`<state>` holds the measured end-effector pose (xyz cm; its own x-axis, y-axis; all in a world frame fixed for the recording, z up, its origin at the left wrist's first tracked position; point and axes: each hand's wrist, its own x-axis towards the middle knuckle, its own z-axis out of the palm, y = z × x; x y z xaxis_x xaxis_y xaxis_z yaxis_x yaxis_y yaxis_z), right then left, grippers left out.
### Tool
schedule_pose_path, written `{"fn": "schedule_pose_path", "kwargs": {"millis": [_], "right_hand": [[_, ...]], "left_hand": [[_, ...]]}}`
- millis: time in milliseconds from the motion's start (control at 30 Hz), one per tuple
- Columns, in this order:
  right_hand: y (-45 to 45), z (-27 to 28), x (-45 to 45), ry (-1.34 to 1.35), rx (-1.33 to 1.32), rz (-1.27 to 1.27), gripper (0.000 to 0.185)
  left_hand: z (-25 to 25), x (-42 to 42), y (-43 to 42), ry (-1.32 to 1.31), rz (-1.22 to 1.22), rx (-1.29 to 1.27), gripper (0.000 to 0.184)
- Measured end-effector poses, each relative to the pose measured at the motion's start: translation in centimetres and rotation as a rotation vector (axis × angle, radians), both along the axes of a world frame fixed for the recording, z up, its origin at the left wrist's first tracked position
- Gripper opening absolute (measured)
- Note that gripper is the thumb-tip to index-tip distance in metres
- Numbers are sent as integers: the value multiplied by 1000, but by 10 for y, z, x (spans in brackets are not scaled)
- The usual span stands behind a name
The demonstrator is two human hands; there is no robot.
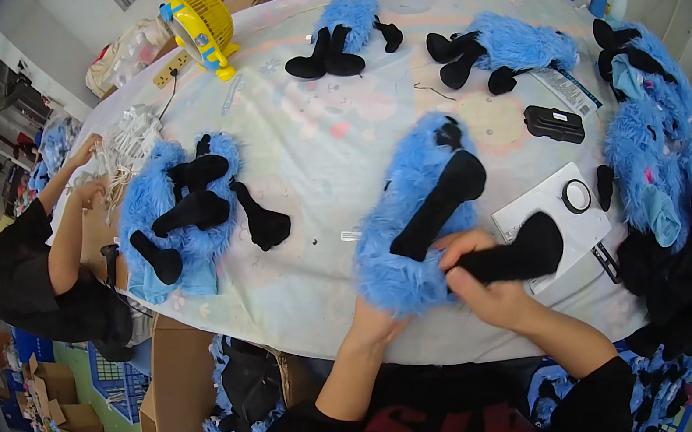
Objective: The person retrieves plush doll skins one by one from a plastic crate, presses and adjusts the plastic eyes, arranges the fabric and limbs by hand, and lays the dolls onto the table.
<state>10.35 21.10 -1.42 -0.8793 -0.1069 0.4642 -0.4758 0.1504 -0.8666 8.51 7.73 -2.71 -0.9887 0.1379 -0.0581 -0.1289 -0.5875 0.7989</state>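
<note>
A blue furry plush toy (383,228) with black limbs is held above the near edge of the table. My left hand (380,321) is under its lower end, fingers mostly hidden by the fur. Closed around the base of one black plush leg (536,249) is my right hand (489,289), thumb on the near side. The other black leg (442,207) lies across the toy's body. To the right of my right hand is a white sheet (541,219) with a black ring (576,196) on it.
More blue plush toys lie on the patterned cloth (306,186), with a pile (665,153) at right. A yellow fan (203,33) and a black case (554,125) stand on it. A co-worker (51,257) reaches toward white items at left. A cardboard box (181,398) is below.
</note>
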Motion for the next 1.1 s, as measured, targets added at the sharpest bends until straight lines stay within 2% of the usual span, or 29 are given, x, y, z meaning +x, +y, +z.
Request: {"fn": "schedule_pose_path", "kwargs": {"millis": [100,267,467,633,767,833,867,933,967,1100], "right_hand": [[6,-4,-2,-262,-324,-72,10],[16,-24,-21,-269,-342,-77,11],[7,-14,-21,-91,-118,19,19],[8,-12,-24,-9,-86,-102,25],[28,-13,-36,-117,452,-61,35],[34,-19,-43,-69,505,-105,36],[34,-23,-48,-17,551,-151,37],[30,-30,-54,85,631,-241,40],[27,-26,-57,81,624,-237,40],[29,9,-54,-375,750,-167,45]], "left_hand": [[-8,5,-12,158,-1,-271,27],[-20,16,-32,549,50,-777,30],[-5,9,-17,357,188,-494,32],[-15,13,-16,155,-79,-480,30],[-23,25,-32,394,-136,-504,36],[-5,36,-43,214,-123,-577,27],[-8,41,-53,211,-122,-580,27],[-14,51,-74,129,-143,-224,19],[-14,52,-77,124,-141,-232,19],[-7,48,-66,58,33,27,19]]}}
